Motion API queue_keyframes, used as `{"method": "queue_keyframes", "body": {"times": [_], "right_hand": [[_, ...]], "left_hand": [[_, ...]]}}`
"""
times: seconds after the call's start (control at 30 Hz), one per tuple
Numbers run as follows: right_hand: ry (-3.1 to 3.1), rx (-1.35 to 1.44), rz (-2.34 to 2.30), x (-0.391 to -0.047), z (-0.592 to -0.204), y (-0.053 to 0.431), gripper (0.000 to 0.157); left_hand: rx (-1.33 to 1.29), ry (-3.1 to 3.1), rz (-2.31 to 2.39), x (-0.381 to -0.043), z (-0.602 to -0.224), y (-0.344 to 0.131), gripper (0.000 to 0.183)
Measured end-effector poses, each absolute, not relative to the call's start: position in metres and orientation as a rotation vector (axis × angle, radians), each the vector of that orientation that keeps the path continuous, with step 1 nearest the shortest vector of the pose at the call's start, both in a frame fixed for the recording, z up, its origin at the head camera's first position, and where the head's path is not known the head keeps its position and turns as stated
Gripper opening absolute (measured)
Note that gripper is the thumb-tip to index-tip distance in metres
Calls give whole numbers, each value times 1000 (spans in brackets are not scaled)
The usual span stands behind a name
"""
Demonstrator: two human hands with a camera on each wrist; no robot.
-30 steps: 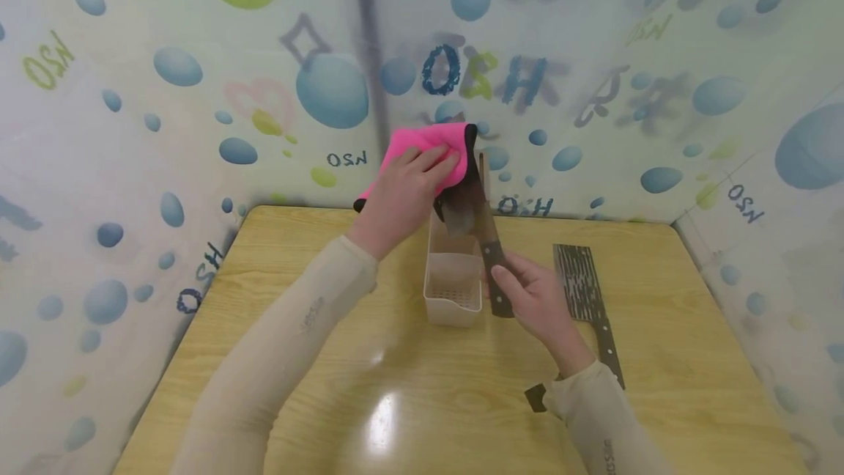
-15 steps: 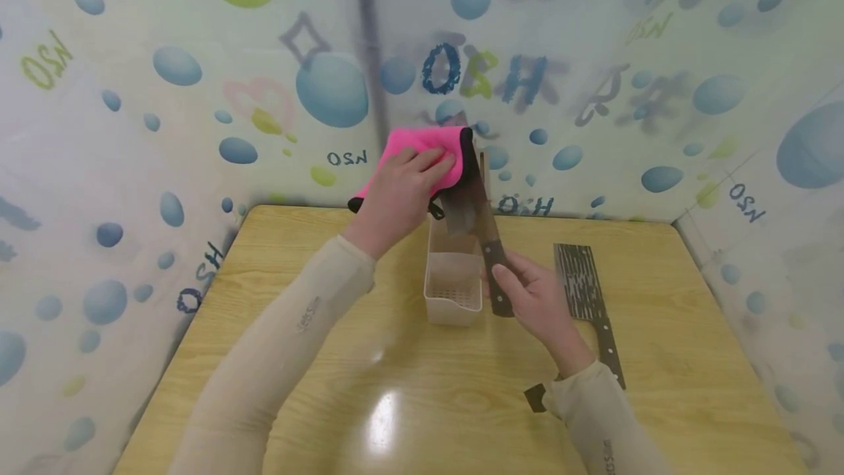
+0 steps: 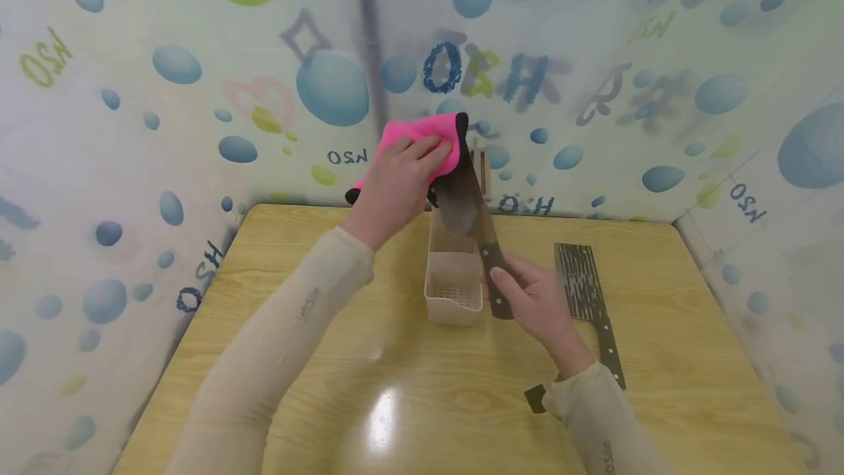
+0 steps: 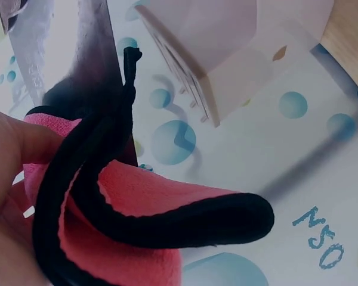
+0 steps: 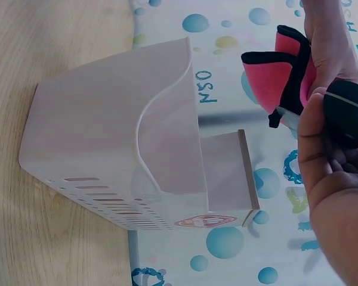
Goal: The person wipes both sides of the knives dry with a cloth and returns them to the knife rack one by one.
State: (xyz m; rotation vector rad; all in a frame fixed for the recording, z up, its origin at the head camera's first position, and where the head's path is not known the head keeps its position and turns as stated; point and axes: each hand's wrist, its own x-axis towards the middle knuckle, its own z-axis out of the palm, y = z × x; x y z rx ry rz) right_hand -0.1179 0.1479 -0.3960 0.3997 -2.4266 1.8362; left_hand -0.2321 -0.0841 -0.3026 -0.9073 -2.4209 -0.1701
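My right hand [image 3: 537, 299] grips the black riveted handle [image 3: 496, 281] of a kitchen knife, whose broad blade [image 3: 461, 200] points up and away over the plastic holder. With my left hand [image 3: 395, 185] I hold a pink cloth [image 3: 422, 130] with black edging around the upper part of that blade; the cloth hides the blade's tip. In the left wrist view the folded pink cloth [image 4: 143, 185] lies against the shiny blade [image 4: 71, 47], thumb and fingers pinching it. The right wrist view shows the fingers [image 5: 313, 137] curled round the dark handle end [image 5: 349, 113].
A pale plastic holder [image 3: 453, 310] with a slotted back stands on the wooden table [image 3: 330, 402] beneath the knife. To the right lies a cleaver [image 3: 580, 281] with a streaked blade and black handle. A bubble-patterned sheet [image 3: 593, 57] rises behind the table.
My left hand and the pink cloth have shifted slightly left and up along the blade, showing more of it. The knife has tilted a little left; the right hand keeps its grip on the handle.
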Motion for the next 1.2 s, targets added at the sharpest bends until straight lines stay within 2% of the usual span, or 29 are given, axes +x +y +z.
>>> {"method": "queue_keyframes", "body": {"times": [0.5, 0.73, 1.2], "right_hand": [[-2431, 415, 1835, -122, -400, 149, 25], [-2340, 415, 1917, -125, -400, 149, 23], [-2403, 414, 1856, -121, -398, 151, 23]], "left_hand": [[-796, -2506, -245, -242, -307, -94, 48], [-828, -2446, -249, -241, -315, -94, 43], [-783, -2478, -288, -251, -312, -102, 47]]}}
